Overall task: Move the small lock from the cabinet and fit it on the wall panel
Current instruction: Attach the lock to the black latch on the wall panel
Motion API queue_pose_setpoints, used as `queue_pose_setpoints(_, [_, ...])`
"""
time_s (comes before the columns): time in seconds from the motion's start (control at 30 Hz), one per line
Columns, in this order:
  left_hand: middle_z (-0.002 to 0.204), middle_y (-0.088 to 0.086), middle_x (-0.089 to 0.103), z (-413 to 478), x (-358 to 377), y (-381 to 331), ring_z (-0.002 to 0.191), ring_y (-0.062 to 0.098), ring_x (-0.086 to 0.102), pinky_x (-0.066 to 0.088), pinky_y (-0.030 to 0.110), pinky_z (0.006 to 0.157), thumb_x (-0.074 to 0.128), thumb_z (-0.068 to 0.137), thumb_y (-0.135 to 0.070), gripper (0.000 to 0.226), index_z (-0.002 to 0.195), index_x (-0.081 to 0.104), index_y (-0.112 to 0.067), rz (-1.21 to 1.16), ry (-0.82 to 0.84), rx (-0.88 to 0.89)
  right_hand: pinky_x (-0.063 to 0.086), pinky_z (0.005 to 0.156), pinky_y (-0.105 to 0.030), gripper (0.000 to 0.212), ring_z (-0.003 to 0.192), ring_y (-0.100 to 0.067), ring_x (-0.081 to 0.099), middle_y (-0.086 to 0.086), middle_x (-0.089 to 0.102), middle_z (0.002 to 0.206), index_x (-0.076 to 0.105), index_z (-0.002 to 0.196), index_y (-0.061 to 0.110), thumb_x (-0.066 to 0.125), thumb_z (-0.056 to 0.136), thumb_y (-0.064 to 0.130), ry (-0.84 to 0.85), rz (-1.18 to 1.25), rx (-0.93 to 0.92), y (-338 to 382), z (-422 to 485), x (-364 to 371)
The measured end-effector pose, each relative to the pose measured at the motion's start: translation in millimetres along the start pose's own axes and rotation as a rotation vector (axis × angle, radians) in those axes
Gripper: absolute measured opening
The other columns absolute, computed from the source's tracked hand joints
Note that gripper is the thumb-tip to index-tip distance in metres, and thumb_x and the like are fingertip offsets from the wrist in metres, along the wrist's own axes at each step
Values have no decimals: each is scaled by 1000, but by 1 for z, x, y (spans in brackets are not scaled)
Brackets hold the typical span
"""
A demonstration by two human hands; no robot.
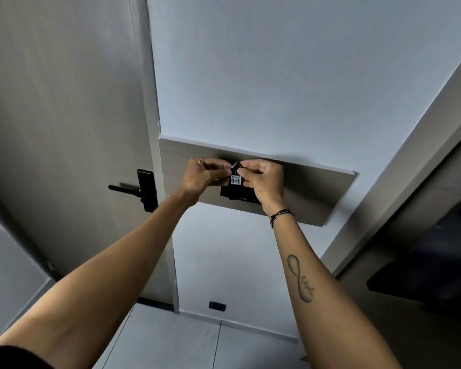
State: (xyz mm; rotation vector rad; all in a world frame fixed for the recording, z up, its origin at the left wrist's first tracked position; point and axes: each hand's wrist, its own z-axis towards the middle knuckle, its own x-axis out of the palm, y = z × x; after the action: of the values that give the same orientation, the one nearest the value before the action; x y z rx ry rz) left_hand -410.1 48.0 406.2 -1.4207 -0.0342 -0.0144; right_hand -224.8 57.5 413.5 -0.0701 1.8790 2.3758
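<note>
A small black lock with a white label reading 407 hangs against the grey-brown wall panel, over a black plate fixed to the panel. My right hand pinches the lock's top from the right side. From the left, my left hand pinches a thin metal piece at the lock's upper edge. Both hands touch the lock, and my fingers hide its shackle.
A grey door with a black lever handle stands to the left of the panel. At the right is a dark doorway with a black shelf. A black socket sits low on the white wall above the tiled floor.
</note>
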Motion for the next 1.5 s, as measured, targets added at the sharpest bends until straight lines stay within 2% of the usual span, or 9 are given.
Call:
queue_pose_setpoints(0.17, [77, 15, 75, 19, -5, -22, 56, 14, 69, 50, 24, 59, 81, 87, 7, 14, 97, 81, -2, 12, -8, 74, 68, 69, -27, 17, 80, -19, 76, -17, 80, 96, 80, 105, -2, 81, 88, -4, -28, 11, -36, 24, 17, 5])
queue_pose_setpoints(0.4, [69, 2, 78, 33, -9, -36, 56, 13, 69, 56, 19, 57, 85, 81, 10, 20, 88, 83, -9, -23, 15, 114, 68, 83, -44, 19, 88, -26, 76, -24, 80, 104, 79, 107, -3, 81, 89, -4, -58, 5, -42, 39, 32, 11])
queue_pose_setpoints(0.53, [67, 4, 76, 38, -7, -37, 54, 15, 66, 49, 21, 53, 87, 79, 8, 25, 81, 82, -16, 58, -12, 151, 67, 72, -35, 17, 86, -23, 77, -16, 80, 96, 80, 104, 2, 83, 88, -1, -79, -51, -67, 38, 33, 12])
queue_pose_setpoints(0.6, [70, 9, 75, 39, -4, -35, 54, 16, 65, 48, 22, 52, 87, 79, 8, 23, 83, 81, -15, 102, -28, 168, 69, 76, -40, 16, 87, -24, 78, -16, 80, 96, 81, 103, 3, 84, 87, 0, -90, -63, -72, 35, 33, 12])
queue_pose_setpoints(0.77, [76, 12, 77, 41, 3, -27, 55, 8, 69, 55, 17, 58, 87, 80, 7, 17, 91, 82, -5, 185, -35, 189, 70, 81, -48, 14, 86, -33, 81, -14, 82, 93, 82, 100, 5, 86, 86, 3, -121, -142, -80, 25, 31, 6])
queue_pose_setpoints(0.87, [85, 22, 79, 42, 6, -23, 61, 13, 71, 61, 21, 65, 87, 81, 6, 17, 98, 82, 3, 223, -41, 198, 71, 80, -48, 14, 85, -29, 82, -11, 82, 90, 83, 99, 6, 87, 85, 3, -126, -155, -78, 20, 30, 2])
queue_pose_setpoints(1.03, [79, 11, 80, 44, 8, -15, 68, 20, 75, 66, 34, 75, 87, 82, 3, 16, 91, 83, -9, 275, -58, 222, 71, 78, -48, 14, 86, -29, 82, -2, 79, 83, 82, 93, 13, 88, 84, 3, -132, -152, -80, 14, 27, 0])
queue_pose_setpoints(1.23, [81, 13, 80, 38, 11, 1, 70, 22, 76, 67, 39, 80, 87, 83, 2, 16, 93, 81, -9, 284, -56, 214, 72, 75, -46, 30, 79, -20, 81, 4, 80, 80, 78, 78, 31, 88, 83, 3, -135, -191, -83, 2, 22, -1])
queue_pose_setpoints(1.5, [80, 5, 79, 31, 15, 15, 70, 17, 75, 64, 32, 75, 88, 82, 0, 16, 89, 80, -12, 347, -67, 227, 72, 75, -44, 15, 73, -13, 78, 7, 78, 78, 83, 90, 13, 88, 83, 1, -128, -220, -81, -15, 18, -3])
